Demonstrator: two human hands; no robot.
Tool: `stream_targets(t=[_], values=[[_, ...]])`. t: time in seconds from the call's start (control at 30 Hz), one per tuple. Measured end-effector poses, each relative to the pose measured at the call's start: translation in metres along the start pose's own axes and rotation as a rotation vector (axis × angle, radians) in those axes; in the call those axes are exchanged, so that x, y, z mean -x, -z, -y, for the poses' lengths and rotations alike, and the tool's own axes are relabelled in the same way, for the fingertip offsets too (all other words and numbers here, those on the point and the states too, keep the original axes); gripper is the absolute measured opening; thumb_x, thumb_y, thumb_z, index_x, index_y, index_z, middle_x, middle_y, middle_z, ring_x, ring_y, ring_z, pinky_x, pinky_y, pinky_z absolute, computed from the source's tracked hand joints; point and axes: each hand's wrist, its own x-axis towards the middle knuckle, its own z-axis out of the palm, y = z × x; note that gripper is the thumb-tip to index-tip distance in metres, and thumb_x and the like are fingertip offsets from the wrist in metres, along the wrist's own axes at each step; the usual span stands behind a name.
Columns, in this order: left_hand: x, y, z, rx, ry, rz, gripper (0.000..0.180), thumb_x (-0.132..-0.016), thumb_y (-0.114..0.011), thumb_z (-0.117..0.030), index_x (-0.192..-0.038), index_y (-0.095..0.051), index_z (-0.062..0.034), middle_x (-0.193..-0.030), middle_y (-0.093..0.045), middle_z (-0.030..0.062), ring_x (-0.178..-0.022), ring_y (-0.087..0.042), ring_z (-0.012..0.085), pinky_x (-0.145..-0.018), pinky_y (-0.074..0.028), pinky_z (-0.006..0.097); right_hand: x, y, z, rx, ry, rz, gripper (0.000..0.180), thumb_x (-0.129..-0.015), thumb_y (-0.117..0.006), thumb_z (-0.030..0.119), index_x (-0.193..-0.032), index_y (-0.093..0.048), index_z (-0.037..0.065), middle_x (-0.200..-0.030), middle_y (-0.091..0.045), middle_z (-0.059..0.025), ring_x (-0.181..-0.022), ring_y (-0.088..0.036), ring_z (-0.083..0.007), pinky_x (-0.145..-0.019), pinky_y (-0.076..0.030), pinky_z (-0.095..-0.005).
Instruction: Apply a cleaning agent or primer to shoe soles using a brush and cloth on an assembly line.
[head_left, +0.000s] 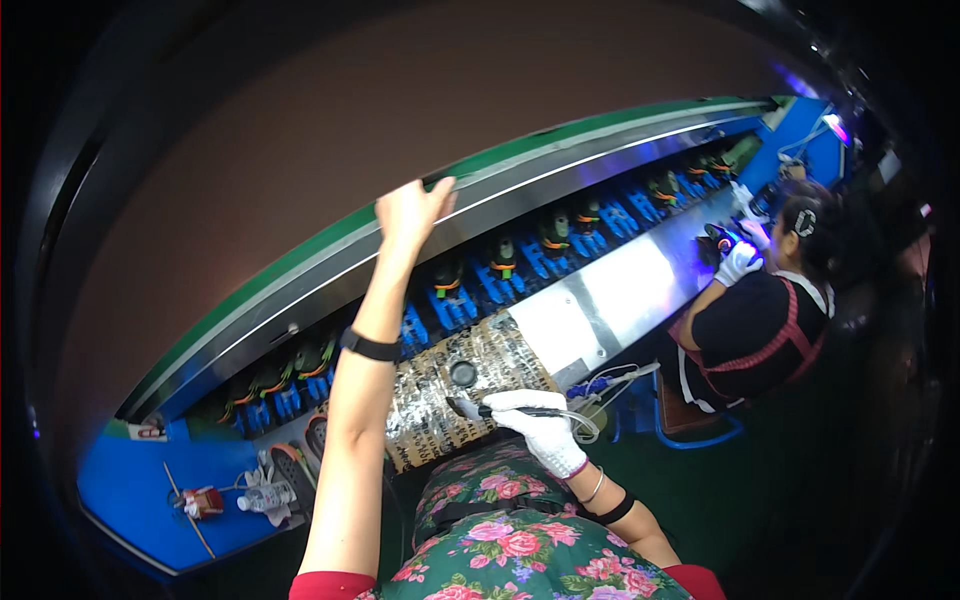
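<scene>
My bare left hand (pixel 412 212) reaches up to the green edge (pixel 490 155) of the broad brown surface, above the metal rail. Its thumb stands apart from the fingers; their tips are partly hidden, and I see nothing held. In a white glove, my right hand (pixel 538 425) is closed around a dark-handled brush (pixel 520 411), bristles pointing left. A pale tube (pixel 590 420) runs by the handle's rear end. The brush tip is over the near part of a ledge wrapped in printed brown tape (pixel 430 395). On that ledge, beyond the brush, sits a round black piece (pixel 463 374).
Blue holders (pixel 545 258) carry dark shoe-like pieces (pixel 503 258) in a row beneath the metal rail (pixel 560 170). A co-worker (pixel 750 330) sits at right, gloved hands on a dark piece. At lower left, a plastic bottle (pixel 266 497) and red box (pixel 203 502) stand on a blue table (pixel 120 490).
</scene>
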Motion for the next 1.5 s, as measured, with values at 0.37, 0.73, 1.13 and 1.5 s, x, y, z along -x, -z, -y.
stream_targets(t=[0.37, 0.73, 1.13, 1.5], values=[[0.152, 0.149, 0.052, 0.452, -0.019, -0.447, 0.033, -0.091, -0.067, -0.024, -0.113, -0.051, -0.0045, -0.135, -0.055, 0.0199, -0.128, -0.051, 0.0296, -0.113, -0.036, 0.046, 0.015, 0.054, 0.023, -0.213, 0.199, -0.278, 0.019, -0.085, -0.069, -0.008, -0.103, -0.075, -0.004, -0.105, -0.077, -0.0160, -0.091, -0.073, -0.0202, -0.084, -0.059, -0.0313], [0.224, 0.125, 0.041, 1.240, 0.907, 0.340, 0.047, -0.105, -0.052, -0.044, -0.115, -0.067, -0.0012, -0.098, -0.073, 0.0152, -0.087, -0.071, 0.0229, -0.084, -0.058, 0.037, 0.006, 0.001, 0.080, -0.110, 0.244, 0.004, 0.015, -0.076, -0.076, -0.012, -0.090, -0.073, -0.005, -0.106, -0.075, -0.0214, -0.099, -0.074, -0.0272, -0.089, -0.060, -0.0369], [0.350, 0.080, -0.041, 2.247, 1.199, 0.818, 0.129, -0.077, -0.017, -0.100, -0.160, -0.029, -0.0023, -0.148, -0.048, 0.0335, -0.132, -0.054, 0.0478, -0.113, -0.042, 0.059, 0.003, -0.015, 0.066, 0.077, 0.130, -0.001, 0.020, -0.082, -0.076, -0.006, -0.102, -0.078, -0.003, -0.106, -0.077, -0.0139, -0.092, -0.072, -0.0171, -0.081, -0.059, -0.0294], [0.287, 0.082, -0.075, 2.310, 1.192, 0.428, 0.117, -0.079, -0.016, -0.100, -0.134, -0.056, -0.0048, -0.094, -0.067, 0.0187, -0.086, -0.065, 0.0297, -0.084, -0.053, 0.044, -0.013, -0.016, 0.077, 0.280, 0.447, 0.133, 0.020, -0.088, -0.070, -0.010, -0.107, -0.072, -0.009, -0.094, -0.075, -0.0171, -0.065, -0.072, -0.0195, -0.056, -0.058, -0.0282]])
